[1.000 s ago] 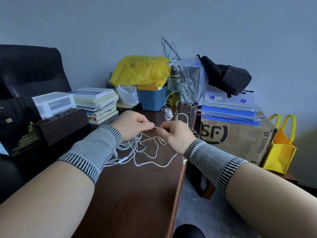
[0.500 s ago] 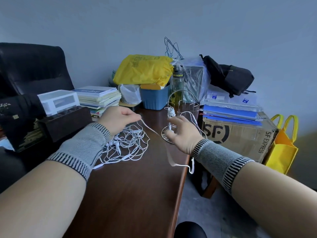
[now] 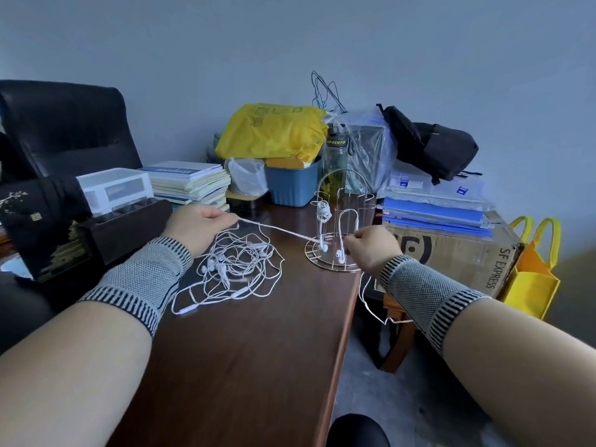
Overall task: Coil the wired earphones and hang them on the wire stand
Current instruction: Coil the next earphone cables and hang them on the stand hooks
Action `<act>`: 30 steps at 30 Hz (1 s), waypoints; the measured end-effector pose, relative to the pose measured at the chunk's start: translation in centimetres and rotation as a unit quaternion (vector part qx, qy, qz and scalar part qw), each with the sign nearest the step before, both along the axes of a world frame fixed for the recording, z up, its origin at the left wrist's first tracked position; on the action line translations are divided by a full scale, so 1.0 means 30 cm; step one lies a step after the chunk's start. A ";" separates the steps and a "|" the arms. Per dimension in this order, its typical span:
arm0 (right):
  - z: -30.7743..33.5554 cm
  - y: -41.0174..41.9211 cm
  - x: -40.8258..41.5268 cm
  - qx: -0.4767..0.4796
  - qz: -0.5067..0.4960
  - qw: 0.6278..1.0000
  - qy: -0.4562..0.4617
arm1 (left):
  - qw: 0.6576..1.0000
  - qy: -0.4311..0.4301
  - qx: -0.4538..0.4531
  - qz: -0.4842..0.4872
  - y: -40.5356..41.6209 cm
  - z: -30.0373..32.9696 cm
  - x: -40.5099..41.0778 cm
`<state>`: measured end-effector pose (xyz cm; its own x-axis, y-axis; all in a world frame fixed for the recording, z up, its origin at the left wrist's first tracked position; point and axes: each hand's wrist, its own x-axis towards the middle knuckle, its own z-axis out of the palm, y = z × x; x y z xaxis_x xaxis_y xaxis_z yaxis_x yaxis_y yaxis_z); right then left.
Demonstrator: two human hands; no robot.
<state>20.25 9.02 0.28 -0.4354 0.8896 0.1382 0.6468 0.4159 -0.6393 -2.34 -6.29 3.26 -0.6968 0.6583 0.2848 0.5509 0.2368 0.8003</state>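
Note:
A tangle of white wired earphones [image 3: 237, 264] lies on the dark wooden desk [image 3: 245, 350] just right of my left wrist. My left hand [image 3: 196, 224] pinches one cable that runs taut to my right hand [image 3: 371, 246], which grips it beside the wire stand [image 3: 337, 233]. The slack end of that cable hangs off the desk edge under my right wrist. The wire stand sits at the desk's right edge, with one coiled earphone set [image 3: 322, 211] hanging on its left hook and earbuds dangling near its round base.
Behind the stand are a blue bin [image 3: 293, 185], a water bottle [image 3: 335, 159], a yellow bag [image 3: 271, 132] and stacked books [image 3: 190, 185]. An SF Express cardboard box [image 3: 458, 253] stands right of the desk. A dark box [image 3: 122, 227] and a black chair [image 3: 64, 127] are on the left.
My hands have drawn apart, pulling one cable taut out of the tangle. My right hand moved right, toward the stand's base, and the free end now hangs over the desk edge.

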 end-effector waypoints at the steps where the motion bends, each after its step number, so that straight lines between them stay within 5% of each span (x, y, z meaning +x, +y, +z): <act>1: 0.000 -0.012 -0.007 0.005 0.020 0.999 -0.036 | 1.000 -0.003 0.012 -0.006 0.006 0.008 0.010; 3: 0.002 -0.047 -0.032 0.042 0.068 0.996 -0.036 | 0.999 0.008 0.004 -0.044 0.025 0.029 0.054; 5: 0.024 -0.096 -0.068 0.039 0.128 0.989 0.071 | 0.995 0.043 -0.022 -0.089 0.055 0.046 0.115; 9: 0.085 -0.169 -0.133 -0.121 0.200 0.938 0.256 | 0.989 0.069 -0.024 -0.132 0.113 0.058 0.192; 16: 0.068 -0.039 -0.023 -0.071 0.047 0.963 0.257 | 0.997 0.050 0.006 -0.067 0.083 0.077 0.107; 21: 0.052 -0.028 -0.014 -0.020 0.072 0.996 0.047 | 0.997 0.039 0.006 -0.066 0.075 0.082 0.106; 24: 0.073 -0.090 -0.076 -0.005 0.129 0.985 0.116 | 0.990 0.069 -0.029 -0.118 0.101 0.080 0.177; 27: 0.088 -0.135 -0.124 -0.092 0.192 0.952 0.219 | 0.987 0.070 -0.026 -0.140 0.121 0.071 0.212; 30: 0.088 -0.125 -0.097 -0.068 0.167 0.963 0.200 | 0.987 0.076 -0.033 -0.141 0.111 0.072 0.193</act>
